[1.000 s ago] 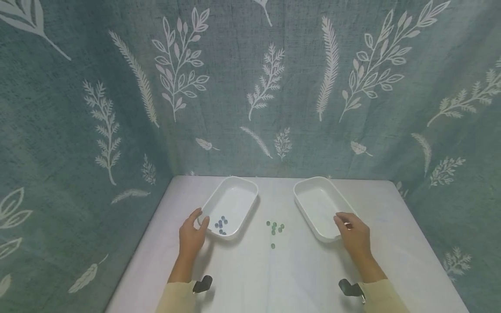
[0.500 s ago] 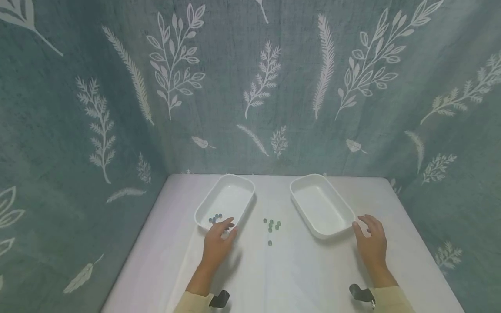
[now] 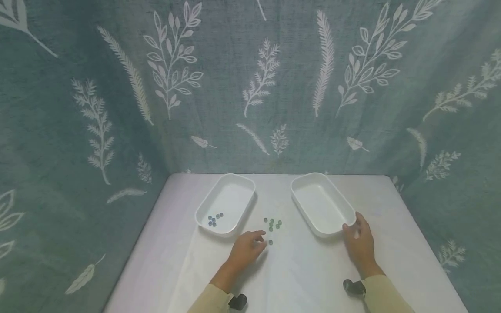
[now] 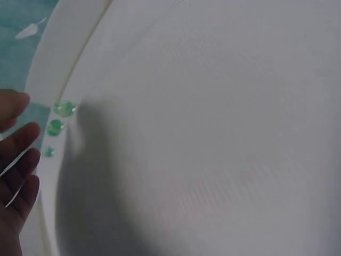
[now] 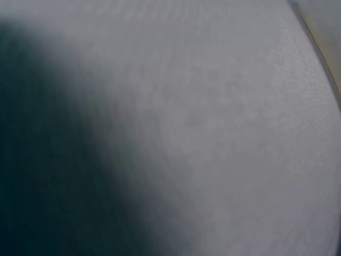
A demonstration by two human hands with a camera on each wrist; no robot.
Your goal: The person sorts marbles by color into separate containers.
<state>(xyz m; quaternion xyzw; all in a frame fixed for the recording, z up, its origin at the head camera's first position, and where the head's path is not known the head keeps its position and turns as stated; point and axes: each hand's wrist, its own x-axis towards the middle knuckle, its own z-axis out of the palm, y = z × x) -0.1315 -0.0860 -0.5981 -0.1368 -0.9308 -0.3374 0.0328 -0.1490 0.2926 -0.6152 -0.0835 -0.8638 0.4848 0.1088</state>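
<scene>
In the head view my left hand hovers over the table just left of the green glass beads, thumb and fingertips apart and holding nothing. One single green bead lies right beside its fingertips. The left wrist view shows the loosely bent fingers near green beads. My right hand grips the near right corner of the right white tray, thumb on the front side and fingers on the right side. The right wrist view has only blurred white cloth and a dark shape.
A second white tray stands to the left, with several blue beads near its front end. White cloth covers the table. A leaf-patterned green curtain closes off the back and both sides.
My left hand has left the left tray and moved right to the green beads. The right hand has gone from above the right tray to its near corner. Blue beads sit slightly differently.
</scene>
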